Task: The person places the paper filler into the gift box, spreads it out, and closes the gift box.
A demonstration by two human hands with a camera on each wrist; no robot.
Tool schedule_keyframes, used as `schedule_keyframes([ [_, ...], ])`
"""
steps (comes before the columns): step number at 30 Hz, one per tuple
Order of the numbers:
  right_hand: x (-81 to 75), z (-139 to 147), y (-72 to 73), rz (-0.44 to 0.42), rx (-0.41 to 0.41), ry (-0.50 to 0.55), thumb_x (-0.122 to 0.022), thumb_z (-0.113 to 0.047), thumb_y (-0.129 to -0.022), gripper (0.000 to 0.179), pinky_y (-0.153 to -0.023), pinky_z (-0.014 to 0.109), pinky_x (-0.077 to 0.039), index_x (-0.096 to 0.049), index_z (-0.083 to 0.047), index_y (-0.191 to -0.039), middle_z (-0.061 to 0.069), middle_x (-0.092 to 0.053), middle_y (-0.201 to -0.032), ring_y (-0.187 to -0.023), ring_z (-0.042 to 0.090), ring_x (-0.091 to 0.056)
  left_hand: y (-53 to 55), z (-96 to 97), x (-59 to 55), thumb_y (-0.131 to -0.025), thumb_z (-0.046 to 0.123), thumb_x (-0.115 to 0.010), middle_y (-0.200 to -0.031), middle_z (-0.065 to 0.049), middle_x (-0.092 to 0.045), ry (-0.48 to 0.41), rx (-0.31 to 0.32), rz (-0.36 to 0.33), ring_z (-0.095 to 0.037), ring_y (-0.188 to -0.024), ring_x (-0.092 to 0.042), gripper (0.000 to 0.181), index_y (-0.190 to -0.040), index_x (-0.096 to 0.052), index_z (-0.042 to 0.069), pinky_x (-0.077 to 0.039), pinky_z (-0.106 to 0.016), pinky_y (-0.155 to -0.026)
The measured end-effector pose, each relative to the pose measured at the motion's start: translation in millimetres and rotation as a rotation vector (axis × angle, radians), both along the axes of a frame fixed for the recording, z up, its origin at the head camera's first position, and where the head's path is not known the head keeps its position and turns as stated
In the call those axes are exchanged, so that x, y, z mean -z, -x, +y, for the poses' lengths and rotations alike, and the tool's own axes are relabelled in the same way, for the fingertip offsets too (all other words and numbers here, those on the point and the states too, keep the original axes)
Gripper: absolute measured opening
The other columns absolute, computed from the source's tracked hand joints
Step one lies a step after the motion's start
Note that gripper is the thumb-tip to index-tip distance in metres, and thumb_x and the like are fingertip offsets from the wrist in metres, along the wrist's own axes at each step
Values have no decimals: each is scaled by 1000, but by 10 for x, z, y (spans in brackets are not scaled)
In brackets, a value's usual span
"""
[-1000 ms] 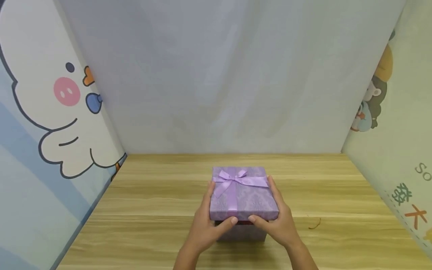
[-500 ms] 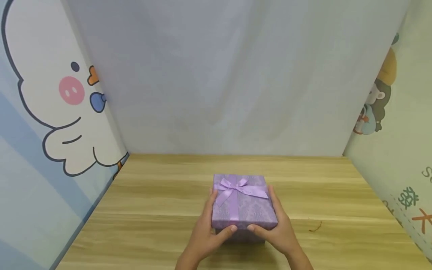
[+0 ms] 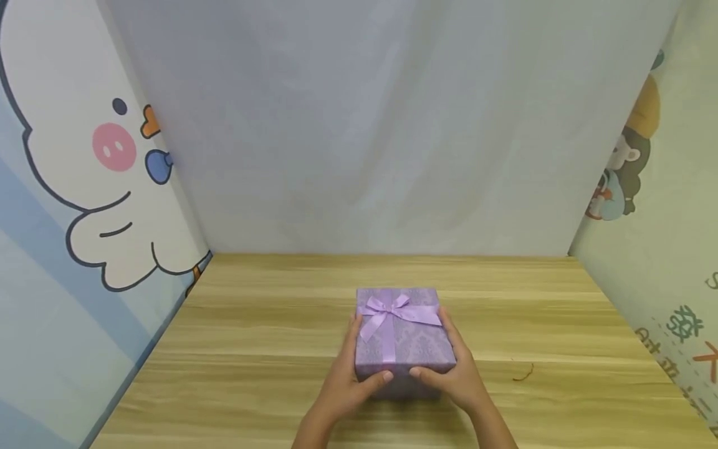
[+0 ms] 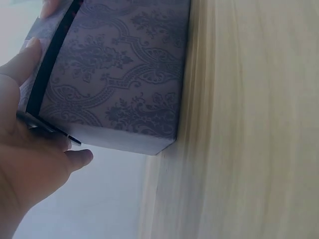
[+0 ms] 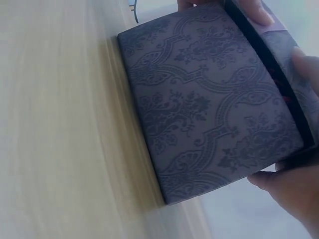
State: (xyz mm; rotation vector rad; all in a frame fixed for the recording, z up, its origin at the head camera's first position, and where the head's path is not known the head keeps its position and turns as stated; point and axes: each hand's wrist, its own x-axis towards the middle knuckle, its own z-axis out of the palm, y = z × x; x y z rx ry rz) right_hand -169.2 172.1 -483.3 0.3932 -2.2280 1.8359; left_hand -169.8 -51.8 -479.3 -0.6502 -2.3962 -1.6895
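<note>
A purple patterned gift box (image 3: 412, 386) stands on the wooden table (image 3: 252, 349). Its lid (image 3: 402, 340), with a lilac ribbon bow (image 3: 392, 310), sits low over it. My left hand (image 3: 350, 374) holds the lid's left side, thumb on the front edge. My right hand (image 3: 451, 371) holds the right side the same way. In the left wrist view the box's wall (image 4: 119, 79) shows a dark gap under the lid, with my fingers (image 4: 22, 62) on the lid. The right wrist view shows the box wall (image 5: 209, 124) and fingertips (image 5: 259, 12) on the lid.
Cartoon-printed panels stand at the left (image 3: 84, 187) and right (image 3: 662, 206), with a plain grey backdrop (image 3: 381, 125) behind. A small brown thread (image 3: 523, 373) lies on the table right of the box.
Both hands have lowered the lid onto the box; the red gap seen under the lid's front edge has closed.
</note>
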Motion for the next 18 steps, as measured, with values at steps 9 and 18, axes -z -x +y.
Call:
schedule_keyframes([
  [9,39,-17,39,-15,-10,30,-83,-4,-65,108,-105,58,-9,-17,-22,-150,12,-10,-153,-137,35,-11,82,-16,-10,-76,29,-78,-153,-9,-3,-10,31,-35,-30,-137,-10,101,-151,-9,24,-12,-53,-105],
  [18,89,-50,38,-76,20,43,-82,-5,-68,100,-104,59,-11,-22,-10,-148,16,-13,-152,-135,39,-13,88,-25,88,-78,21,-76,-151,-21,-8,-52,48,-118,-38,-134,-17,100,-151,-8,15,-14,-57,-104],
])
